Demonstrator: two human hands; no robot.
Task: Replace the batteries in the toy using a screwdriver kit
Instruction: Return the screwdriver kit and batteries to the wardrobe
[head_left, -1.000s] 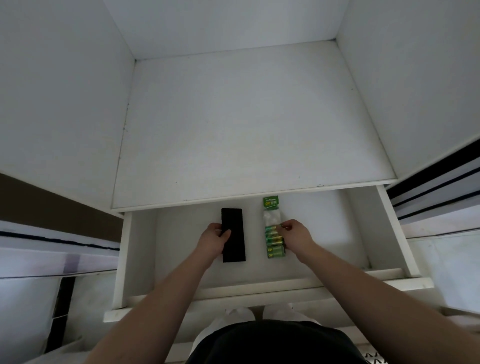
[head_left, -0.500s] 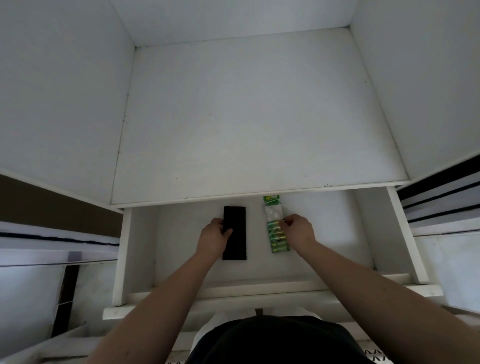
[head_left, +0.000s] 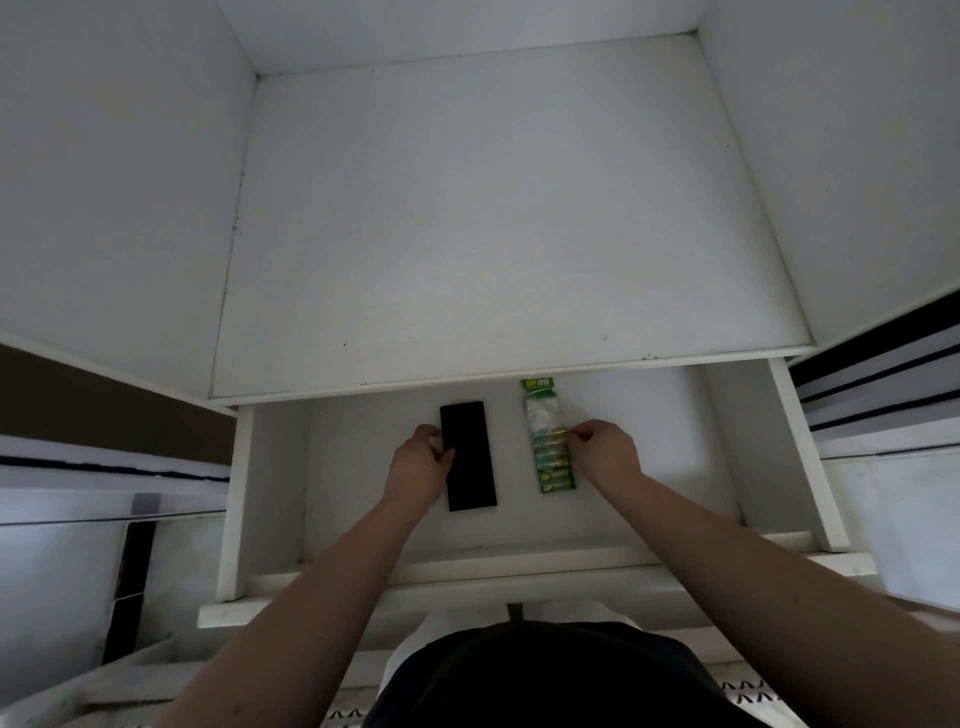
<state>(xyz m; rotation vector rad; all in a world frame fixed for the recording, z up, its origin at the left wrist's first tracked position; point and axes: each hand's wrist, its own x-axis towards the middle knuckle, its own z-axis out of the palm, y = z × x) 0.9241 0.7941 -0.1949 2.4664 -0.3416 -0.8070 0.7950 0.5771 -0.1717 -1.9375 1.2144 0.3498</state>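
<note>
Black case (head_left: 467, 454) gripped by left hand (head_left: 418, 467); battery pack (head_left: 550, 441) seemingly pinched by right hand (head_left: 605, 454); thin pack could be dropped.

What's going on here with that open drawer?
A person stands over an open white drawer under a white desktop. Their left hand grips the left edge of a flat black rectangular case, and their right hand pinches the edge of a green strip pack of batteries. Both things lie on the drawer floor, not yet lifted out.
</note>
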